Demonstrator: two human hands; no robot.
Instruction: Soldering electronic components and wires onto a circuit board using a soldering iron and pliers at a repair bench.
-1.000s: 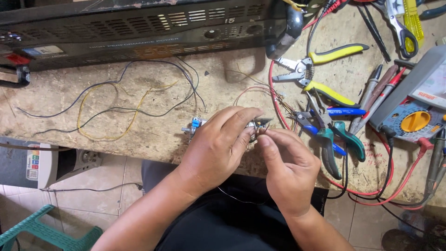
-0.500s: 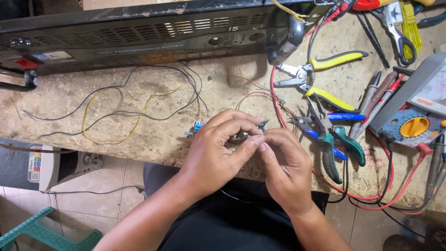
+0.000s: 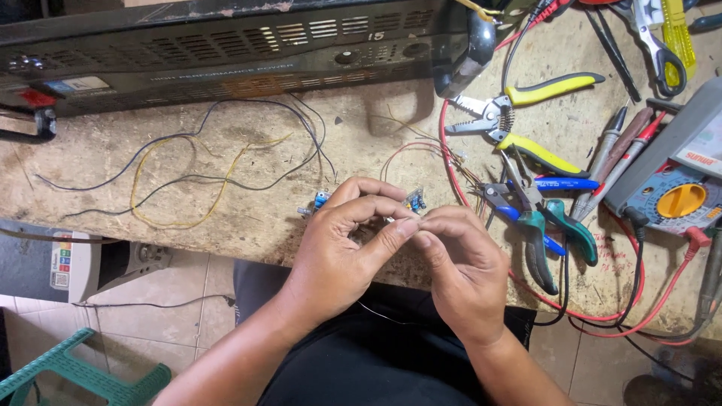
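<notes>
My left hand (image 3: pixel 342 248) and my right hand (image 3: pixel 460 263) meet at the front edge of a worn workbench (image 3: pixel 248 225). Together they pinch a small electronic part with blue components (image 3: pixel 412 201) and thin wires. Another bit of it (image 3: pixel 320 201) shows left of my left fingers. Most of the part is hidden by my fingers. My fingertips touch each other around a thin wire end.
A black amplifier case (image 3: pixel 226 53) lies along the bench's back. Loose black and yellow wires (image 3: pixel 188 173) sprawl at left. Yellow-handled strippers (image 3: pixel 519 120), teal pliers (image 3: pixel 541 233), a blue pen (image 3: pixel 564 183), probes and a multimeter (image 3: pixel 677 188) crowd the right. A green stool (image 3: pixel 68 376) stands below left.
My hands have shifted slightly toward me and to the right, and the fingertips have closed together on the wire. The view has moved a little.
</notes>
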